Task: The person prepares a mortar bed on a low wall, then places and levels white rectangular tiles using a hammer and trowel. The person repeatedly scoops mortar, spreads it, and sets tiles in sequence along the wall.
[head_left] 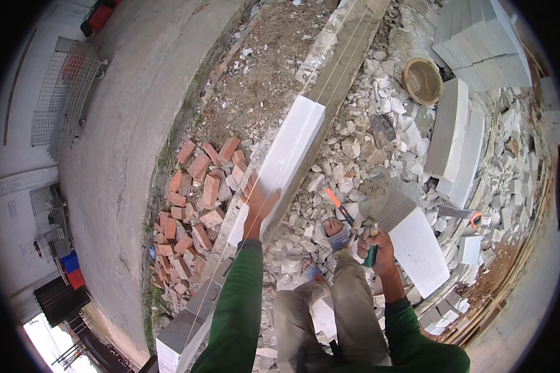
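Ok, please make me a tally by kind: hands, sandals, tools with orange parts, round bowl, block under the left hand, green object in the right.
Hands: 2
Sandals: 2
Tools with orange parts: 2
Round bowl: 1
Block under the left hand: 1
Green object in the right hand: 1
Total: 9

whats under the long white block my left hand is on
A grey strip runs out beyond the far end of the white block and shows along its right side. What lies directly beneath the block is covered and cannot be seen.
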The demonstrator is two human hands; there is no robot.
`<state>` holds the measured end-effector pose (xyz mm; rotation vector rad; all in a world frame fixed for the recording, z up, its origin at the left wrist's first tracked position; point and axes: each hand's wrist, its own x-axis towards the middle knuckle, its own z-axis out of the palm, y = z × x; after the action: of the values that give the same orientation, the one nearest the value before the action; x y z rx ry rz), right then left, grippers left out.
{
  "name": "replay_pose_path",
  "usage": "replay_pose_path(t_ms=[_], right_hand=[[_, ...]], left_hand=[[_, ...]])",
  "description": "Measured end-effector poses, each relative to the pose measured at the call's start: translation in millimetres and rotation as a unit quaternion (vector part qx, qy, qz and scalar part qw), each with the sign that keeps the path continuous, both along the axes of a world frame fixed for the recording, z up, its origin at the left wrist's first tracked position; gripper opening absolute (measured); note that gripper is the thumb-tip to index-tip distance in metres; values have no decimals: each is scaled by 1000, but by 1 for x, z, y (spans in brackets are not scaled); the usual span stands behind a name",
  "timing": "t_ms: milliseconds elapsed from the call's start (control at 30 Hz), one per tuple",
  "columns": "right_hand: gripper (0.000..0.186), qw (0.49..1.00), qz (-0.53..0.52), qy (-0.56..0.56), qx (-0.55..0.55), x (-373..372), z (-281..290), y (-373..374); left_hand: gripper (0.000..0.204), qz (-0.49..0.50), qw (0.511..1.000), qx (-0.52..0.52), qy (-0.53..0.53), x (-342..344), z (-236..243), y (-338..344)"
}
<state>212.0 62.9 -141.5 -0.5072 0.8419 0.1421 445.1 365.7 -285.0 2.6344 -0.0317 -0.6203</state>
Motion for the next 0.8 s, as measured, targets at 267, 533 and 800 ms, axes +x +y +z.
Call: replay_pose_path(t_ms=[267,533,800], right_hand=[[6,968,154,183,-70,-42,78,-6],[7,941,188,274,-67,-65,80,5],[15,927,212,303,-65,-39,78,-12]], left_hand=[[124,13,999,-14,49,4,13,0],[118,64,995,-37,60,5,24,-2],[116,70,995,-53,56,10,33,-1]])
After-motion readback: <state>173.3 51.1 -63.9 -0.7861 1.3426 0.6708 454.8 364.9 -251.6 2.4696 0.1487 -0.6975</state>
